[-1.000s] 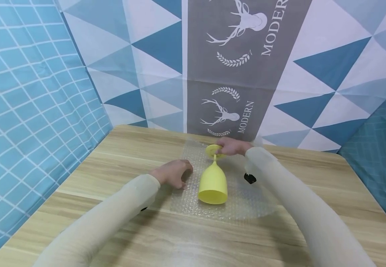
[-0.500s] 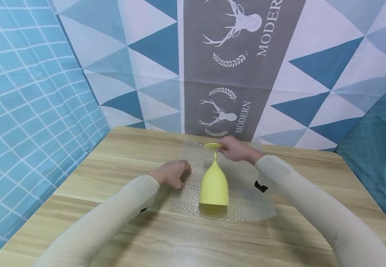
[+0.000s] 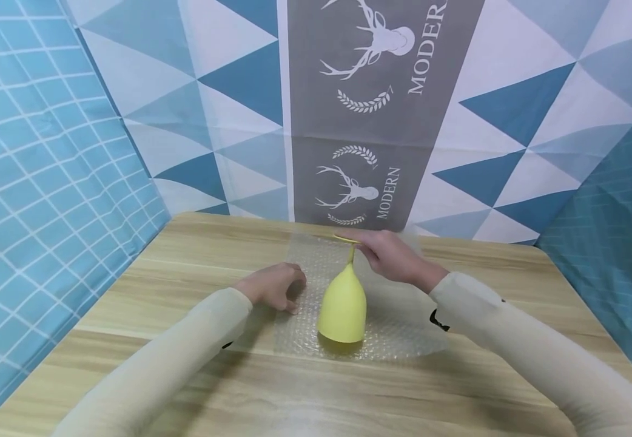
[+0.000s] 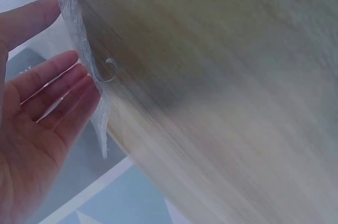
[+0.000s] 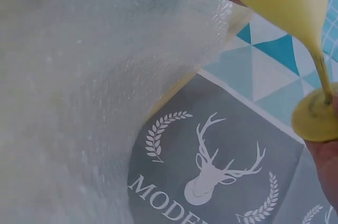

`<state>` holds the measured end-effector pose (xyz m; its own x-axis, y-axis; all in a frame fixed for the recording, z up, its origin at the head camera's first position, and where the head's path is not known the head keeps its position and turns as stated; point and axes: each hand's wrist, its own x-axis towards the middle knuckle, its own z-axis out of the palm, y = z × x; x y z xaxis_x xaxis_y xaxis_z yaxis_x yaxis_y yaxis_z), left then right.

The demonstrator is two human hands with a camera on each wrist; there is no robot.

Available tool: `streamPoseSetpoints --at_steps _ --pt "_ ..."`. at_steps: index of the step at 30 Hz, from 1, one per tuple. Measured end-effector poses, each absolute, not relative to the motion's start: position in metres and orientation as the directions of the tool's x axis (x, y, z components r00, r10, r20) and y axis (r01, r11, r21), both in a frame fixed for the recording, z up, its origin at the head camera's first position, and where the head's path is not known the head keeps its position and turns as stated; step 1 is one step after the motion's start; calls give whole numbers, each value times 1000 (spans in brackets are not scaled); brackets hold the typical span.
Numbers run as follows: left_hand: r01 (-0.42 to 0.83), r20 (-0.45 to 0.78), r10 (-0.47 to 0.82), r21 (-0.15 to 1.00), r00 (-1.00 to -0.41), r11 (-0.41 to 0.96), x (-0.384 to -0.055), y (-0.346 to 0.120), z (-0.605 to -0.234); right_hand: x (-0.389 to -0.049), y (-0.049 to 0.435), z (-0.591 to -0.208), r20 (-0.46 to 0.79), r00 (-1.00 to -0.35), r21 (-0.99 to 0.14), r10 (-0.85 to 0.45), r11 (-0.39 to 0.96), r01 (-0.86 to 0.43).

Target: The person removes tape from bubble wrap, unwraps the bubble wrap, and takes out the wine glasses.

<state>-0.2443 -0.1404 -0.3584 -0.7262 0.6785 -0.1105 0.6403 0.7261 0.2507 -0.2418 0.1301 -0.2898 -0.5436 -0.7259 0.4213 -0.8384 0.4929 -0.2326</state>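
Observation:
A yellow plastic goblet [image 3: 342,308] is held mouth-down over a sheet of bubble wrap [image 3: 395,340]. My right hand [image 3: 395,255] grips it by the round foot [image 5: 317,115] and the stem. Whether its rim touches the wrap, I cannot tell. At the sheet's left edge, my left hand [image 3: 275,286] rests with relaxed fingers. In the left wrist view, the fingertips [image 4: 79,57] of that hand touch the edge of the bubble wrap [image 4: 79,28], thumb and fingers apart.
The wooden table [image 3: 196,261] extends on all sides of the sheet. Behind it hangs a patterned cloth [image 3: 239,121] with grey and blue panels, and a blue checked cloth [image 3: 32,182] hangs at the left.
My right hand has tilted the goblet, so its mouth now faces further down and its foot shows nearly edge-on. My left hand stays at the wrap's edge. The head view has shifted slightly.

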Motion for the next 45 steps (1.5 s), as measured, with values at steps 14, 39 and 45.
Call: streamPoseSetpoints --at_steps 14,39,45 --pt "621 -124 664 260 -738 739 -245 -141 -361 -233 135 -291 630 -221 181 -745 418 -890" --pt "643 -136 668 188 -732 743 -242 -141 -359 -240 186 -265 660 -230 256 -715 502 -826" --pt "641 -134 665 183 -734 745 -243 -144 -359 -242 202 -258 659 -291 238 -694 559 -794"
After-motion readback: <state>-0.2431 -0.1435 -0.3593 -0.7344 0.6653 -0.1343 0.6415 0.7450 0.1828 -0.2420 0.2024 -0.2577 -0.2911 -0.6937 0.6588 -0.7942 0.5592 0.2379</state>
